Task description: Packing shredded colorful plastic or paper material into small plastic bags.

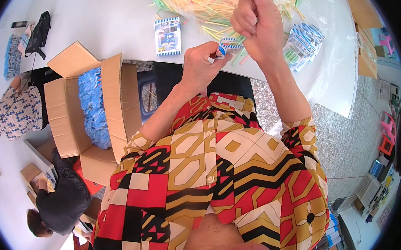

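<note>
My left hand (pixel 198 63) is closed at the near edge of the white table (pixel 109 30). Its thumb and fingers pinch a small blue-and-white plastic packet (pixel 230 46). To the right and higher, my right hand (pixel 261 29) is raised with its fingers curled in toward the thumb; what they grip, if anything, I cannot make out. Behind both hands lies a heap of thin coloured sticks, straw-like (pixel 209 2), on clear plastic. A stack of blue-and-white packets (pixel 168 37) rests left of my left hand. More such packets (pixel 303 46) lie fanned out beside my right wrist.
An open cardboard box (pixel 66 111) full of blue packets (pixel 92 106) stands at my left. Clear plastic film (pixel 324 73) hangs over the table's right side. Two people (pixel 22 108) work further left. A cardboard box (pixel 366 53) stands beyond the table's right end.
</note>
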`<state>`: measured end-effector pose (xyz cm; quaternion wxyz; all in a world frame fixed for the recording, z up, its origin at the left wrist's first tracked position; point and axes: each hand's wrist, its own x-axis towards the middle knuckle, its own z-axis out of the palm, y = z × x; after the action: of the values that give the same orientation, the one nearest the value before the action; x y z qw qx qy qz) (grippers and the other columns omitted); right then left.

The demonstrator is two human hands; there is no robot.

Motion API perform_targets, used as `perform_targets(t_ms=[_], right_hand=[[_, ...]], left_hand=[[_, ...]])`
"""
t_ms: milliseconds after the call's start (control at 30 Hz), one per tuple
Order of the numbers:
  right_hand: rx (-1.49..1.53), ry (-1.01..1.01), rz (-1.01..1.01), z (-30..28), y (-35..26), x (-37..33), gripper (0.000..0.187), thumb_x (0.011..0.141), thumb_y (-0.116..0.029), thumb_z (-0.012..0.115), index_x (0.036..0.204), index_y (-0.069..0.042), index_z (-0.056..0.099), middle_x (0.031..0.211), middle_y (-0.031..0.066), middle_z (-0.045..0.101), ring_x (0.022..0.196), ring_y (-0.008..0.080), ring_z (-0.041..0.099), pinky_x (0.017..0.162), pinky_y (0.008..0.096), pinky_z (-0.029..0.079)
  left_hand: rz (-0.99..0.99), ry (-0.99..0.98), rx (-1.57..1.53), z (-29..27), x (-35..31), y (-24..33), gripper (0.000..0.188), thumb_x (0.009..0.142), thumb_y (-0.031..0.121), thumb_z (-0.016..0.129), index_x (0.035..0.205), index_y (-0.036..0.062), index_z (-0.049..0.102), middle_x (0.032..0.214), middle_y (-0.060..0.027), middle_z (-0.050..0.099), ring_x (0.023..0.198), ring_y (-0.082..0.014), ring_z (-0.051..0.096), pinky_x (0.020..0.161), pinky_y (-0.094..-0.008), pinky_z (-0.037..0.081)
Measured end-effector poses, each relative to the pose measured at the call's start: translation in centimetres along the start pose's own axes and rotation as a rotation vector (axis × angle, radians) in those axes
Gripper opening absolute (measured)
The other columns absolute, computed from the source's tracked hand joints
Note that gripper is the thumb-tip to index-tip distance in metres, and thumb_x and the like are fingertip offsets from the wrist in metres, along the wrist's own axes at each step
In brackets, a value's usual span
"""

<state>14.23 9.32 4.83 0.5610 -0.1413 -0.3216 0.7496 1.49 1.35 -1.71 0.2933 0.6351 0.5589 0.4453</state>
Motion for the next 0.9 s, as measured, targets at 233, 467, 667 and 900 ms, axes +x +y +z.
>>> perform_targets(t_ms=[233,467,667,900], right_hand=[[-0.102,-0.104,0.024,-0.1,-0.5,-0.4,0.031,0.1,-0.031,0.032,0.091,-0.008,0.05,0.051,-0.0024,0.036,0.039,0.0069,0.028,0.038,0.022,0.028],[-0.036,-0.207,0.234,-0.7,-0.8,-0.3,0.031,0.1,-0.031,0.032,0.092,-0.008,0.052,0.05,-0.0026,0.035,0.039,0.007,0.029,0.038,0.022,0.029],[-0.095,-0.229,0.306,-0.7,-0.9,-0.1,0.032,0.1,-0.031,0.033,0.093,-0.007,0.052,0.051,-0.0029,0.035,0.039,0.0065,0.027,0.038,0.0211,0.026],[-0.188,-0.202,0.386,-0.3,-1.0,0.0,0.031,0.1,-0.029,0.034,0.094,-0.005,0.053,0.052,-0.003,0.036,0.04,0.0058,0.027,0.038,0.0203,0.024]], left_hand=[[-0.001,-0.002,-0.006,-0.2,-0.1,0.2,0.02,0.069,0.005,0.072,0.065,-0.0008,0.053,0.055,-0.0094,0.052,0.045,-0.0164,0.043,0.045,-0.0282,0.037],[-0.008,-0.052,-0.048,-0.5,-0.3,0.1,0.02,0.07,0.007,0.072,0.067,-0.0023,0.055,0.056,-0.0102,0.056,0.046,-0.015,0.044,0.045,-0.0285,0.038],[0.015,-0.098,0.003,-0.8,-0.3,0.2,0.02,0.071,0.008,0.072,0.067,-0.0026,0.056,0.057,-0.0102,0.055,0.045,-0.0149,0.045,0.045,-0.0285,0.038],[0.116,-0.108,0.107,-1.1,-0.3,0.6,0.016,0.071,0.008,0.071,0.07,-0.0006,0.058,0.061,-0.0109,0.058,0.046,-0.0221,0.052,0.046,-0.0307,0.041]])
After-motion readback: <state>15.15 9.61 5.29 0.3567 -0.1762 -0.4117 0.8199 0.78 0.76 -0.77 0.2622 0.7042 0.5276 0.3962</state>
